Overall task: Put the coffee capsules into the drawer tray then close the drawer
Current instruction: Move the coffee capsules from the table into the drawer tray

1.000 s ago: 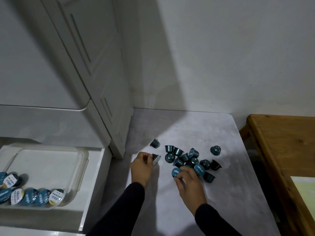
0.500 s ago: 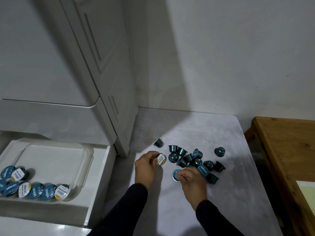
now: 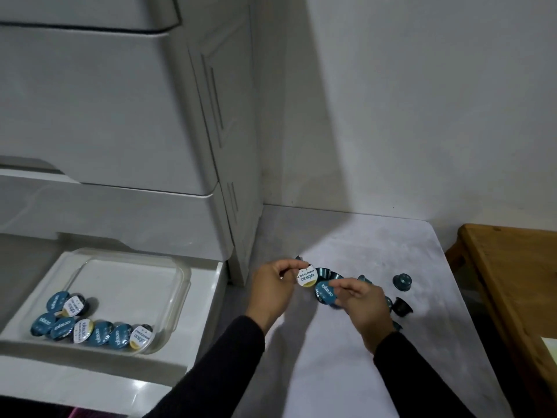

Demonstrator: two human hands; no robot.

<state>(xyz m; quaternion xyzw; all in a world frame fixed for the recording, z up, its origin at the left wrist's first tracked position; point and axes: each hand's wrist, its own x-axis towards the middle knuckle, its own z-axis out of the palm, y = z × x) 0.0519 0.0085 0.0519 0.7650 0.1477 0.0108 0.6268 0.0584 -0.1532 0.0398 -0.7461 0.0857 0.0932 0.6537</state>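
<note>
Left hand [image 3: 272,292], frame centre: pinches a white-lidded capsule [image 3: 307,276] between thumb and fingertips, lid toward the camera.
Right hand [image 3: 360,303], just right of it: grips a teal-lidded capsule [image 3: 325,293], the two lids nearly touching.
Loose capsules [image 3: 402,281]: dark teal, scattered on the grey counter [image 3: 346,372] behind and right of the hands.
Drawer [image 3: 208,309], lower left: pulled open, holding a clear tray [image 3: 177,285]; a cluster of stored capsules [image 3: 99,333] sits along its near edge.
Wooden table [image 3: 512,282]: right edge of frame.
</note>
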